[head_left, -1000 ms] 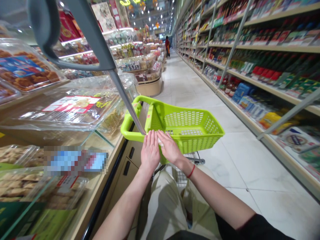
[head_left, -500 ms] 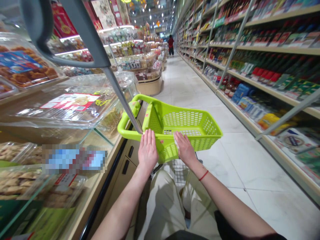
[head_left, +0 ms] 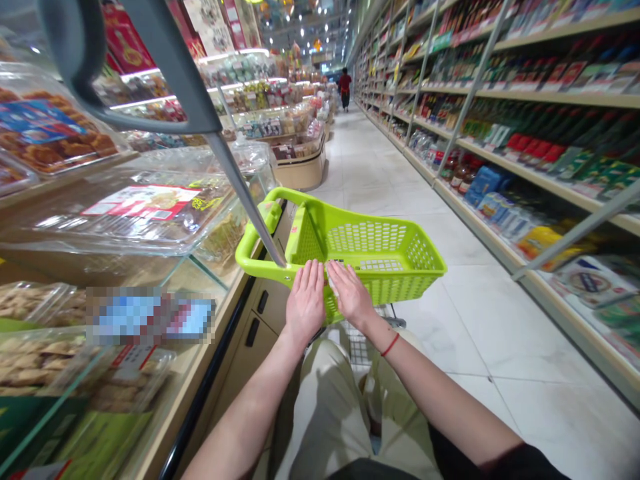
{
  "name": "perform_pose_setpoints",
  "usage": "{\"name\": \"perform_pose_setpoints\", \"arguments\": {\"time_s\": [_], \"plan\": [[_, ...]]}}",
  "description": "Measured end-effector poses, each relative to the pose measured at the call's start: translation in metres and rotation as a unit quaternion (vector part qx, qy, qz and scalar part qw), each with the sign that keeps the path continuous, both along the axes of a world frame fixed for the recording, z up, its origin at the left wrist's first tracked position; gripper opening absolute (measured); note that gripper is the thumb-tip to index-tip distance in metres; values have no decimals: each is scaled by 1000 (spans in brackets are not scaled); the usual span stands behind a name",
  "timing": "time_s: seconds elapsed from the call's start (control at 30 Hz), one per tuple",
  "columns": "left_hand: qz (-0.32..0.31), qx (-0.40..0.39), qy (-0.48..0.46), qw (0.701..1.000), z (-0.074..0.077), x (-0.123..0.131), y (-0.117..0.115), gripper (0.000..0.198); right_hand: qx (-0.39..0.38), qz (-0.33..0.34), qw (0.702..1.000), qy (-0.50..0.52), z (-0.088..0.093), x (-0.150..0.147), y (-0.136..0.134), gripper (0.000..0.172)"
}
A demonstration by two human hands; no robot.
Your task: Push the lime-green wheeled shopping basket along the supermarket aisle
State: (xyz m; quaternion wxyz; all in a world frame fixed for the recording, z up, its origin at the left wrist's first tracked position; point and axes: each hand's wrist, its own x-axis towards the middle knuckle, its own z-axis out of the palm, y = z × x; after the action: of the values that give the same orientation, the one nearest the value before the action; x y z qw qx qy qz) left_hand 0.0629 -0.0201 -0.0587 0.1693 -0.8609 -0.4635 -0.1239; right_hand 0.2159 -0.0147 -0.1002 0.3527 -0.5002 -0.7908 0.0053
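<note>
A bright green shopping cart basket point(head_left: 420, 263) with perforated walls stands before me on a wire-framed cart. My left hand point(head_left: 306, 300) lies flat on the near rim, fingers stretched forward, with nothing visible in it. Just to its right, my right hand point(head_left: 351, 297) presses against the same rim, a small piece of white tissue point(head_left: 331, 285) showing under its fingers. The two hands' fingertips nearly meet. Rising from the cart's handle end is a metal pole point(head_left: 245, 193) topped by a grey curved grip point(head_left: 193, 100). The basket floor shows through between its walls.
On the left, a glass-edged display counter point(head_left: 200, 273) bears clear packs of baked snacks point(head_left: 40, 363). Tall shelves point(head_left: 545, 100) of bottles and packets line the right. A white tiled aisle point(head_left: 350, 160) runs ahead, where a person point(head_left: 345, 89) in red stands far off.
My right hand has slid left along the rim with the tissue, toward my left hand. My left hand has shifted slightly right. The cart stays in place.
</note>
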Motion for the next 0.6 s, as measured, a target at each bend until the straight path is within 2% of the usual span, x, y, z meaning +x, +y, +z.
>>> {"name": "perform_pose_setpoints", "arguments": {"time_s": [0.17, 0.37, 0.5, 0.6], "plan": [[6, 3, -8, 1000, -3, 1, 0, 69, 14, -56, 998, -25, -12, 27, -9, 60], [8, 0, -19, 1000, -5, 3, -1, 72, 9, -126, 992, -27, -26, 50, -19, 73], [16, -1, -19, 1000, -4, 5, -2, 72, -18, -145, 989, 30, -19, 34, -14, 69], [19, -1, -18, 1000, -2, 6, -3, 70, -34, -83, 994, 60, -5, 8, -5, 67]]}}
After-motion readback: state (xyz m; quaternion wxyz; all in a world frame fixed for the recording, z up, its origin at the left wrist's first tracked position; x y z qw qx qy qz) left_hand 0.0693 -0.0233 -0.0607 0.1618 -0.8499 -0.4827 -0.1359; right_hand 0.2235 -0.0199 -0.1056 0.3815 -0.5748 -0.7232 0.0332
